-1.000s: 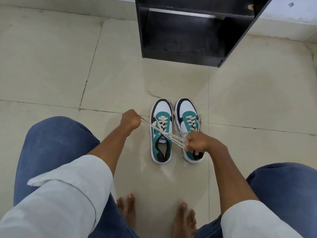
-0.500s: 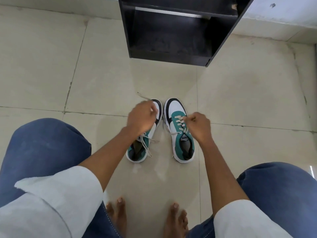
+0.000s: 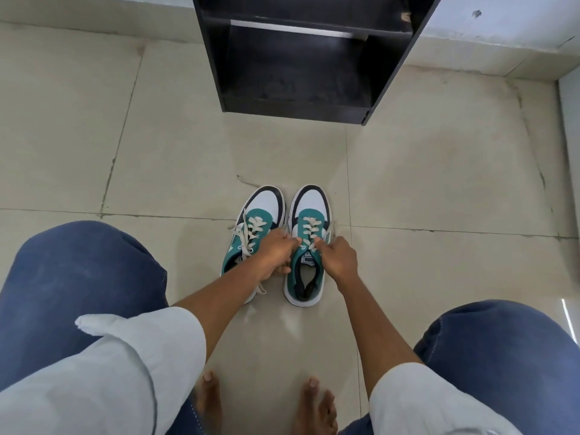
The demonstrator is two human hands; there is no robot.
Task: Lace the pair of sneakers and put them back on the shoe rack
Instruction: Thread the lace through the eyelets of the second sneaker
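A person sits low over a floor of pale beige glossy tiles (image 3: 439, 189), with both knees in blue denim and both forearms coming out of light grey rolled sleeves. The pair of teal, white and black low sneakers stands on the floor between the knees, side by side and close together, with the toes pointing to the black wooden shoe rack (image 3: 301, 58). The rack stands well apart from the shoes, further ahead, and no shoe shows on its dark shelves.

The left sneaker (image 3: 260, 211) is tilted a little to the left. Its cream flat lace (image 3: 251, 233) is threaded through the eyelets, and loose ends hang over its left side and near its heel. The right sneaker (image 3: 309, 215) stands straight, and its opening is dark and empty.

Both hands are at the upper part of the lacing of the right sneaker. The left hand (image 3: 276, 255) reaches across the heel part of the left sneaker and covers it; its fingers are curled tight, pinching the lace at the left edge of the tongue. The right hand (image 3: 339, 259) is closed in the same way on the lace at the right edge of the tongue. Two bare feet (image 3: 314, 406) rest on the tiles near the bottom edge.
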